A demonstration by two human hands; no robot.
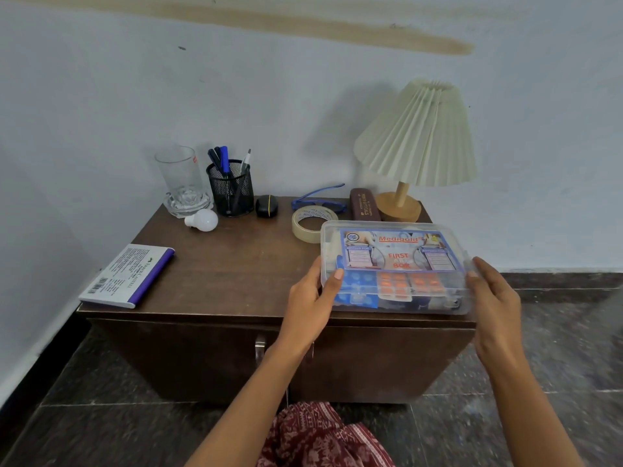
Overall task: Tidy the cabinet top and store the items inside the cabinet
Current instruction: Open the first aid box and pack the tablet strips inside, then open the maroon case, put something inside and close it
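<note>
A clear plastic first aid box (396,264) with pill strips inside is at the front right of the brown cabinet top (236,264). My left hand (312,298) grips its left end, thumb on the lid. My right hand (494,294) grips its right end. Whether the box rests on the top or is lifted slightly, I cannot tell. The cabinet doors (202,358) below are closed, with a metal handle (260,348) beside my left wrist.
On the top: a white and purple box (129,276) at the front left, a glass (180,180), a white bulb (202,220), a mesh pen holder (231,190), a black case (266,206), blue glasses (318,200), a tape roll (310,224), a brown spectacle case (364,205), a lamp (416,143).
</note>
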